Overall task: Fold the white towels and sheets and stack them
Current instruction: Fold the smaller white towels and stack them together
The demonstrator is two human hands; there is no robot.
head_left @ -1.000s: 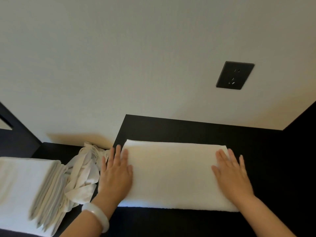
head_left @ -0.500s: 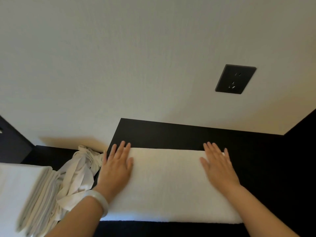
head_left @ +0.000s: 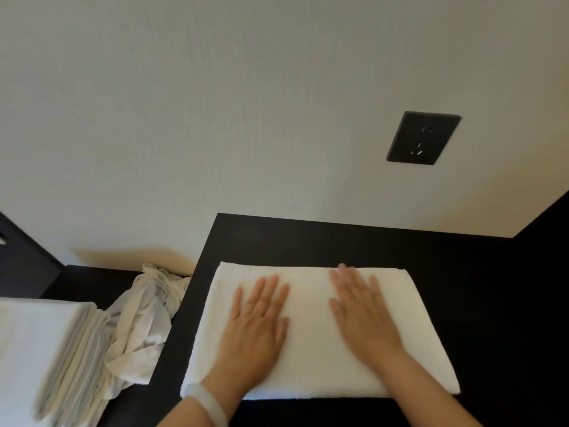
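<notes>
The left hand [head_left: 255, 328] and right hand [head_left: 363, 318] are sliding inward from the ends of the folded towel [head_left: 309, 343] on the desk [head_left: 308, 241], each grip wide and flat, likely smoothing it for stacking.

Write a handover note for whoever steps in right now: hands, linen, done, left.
Left hand: open, flat on the towel.
Right hand: open, flat on the same towel.
The towel lies folded on the dark table; the stack sits at far left, a crumpled sheet beside it.
Done: stack begun, this towel folded at least once.
Left: probably finish this towel, add it to the stack, then fold the crumpled sheet.
</notes>
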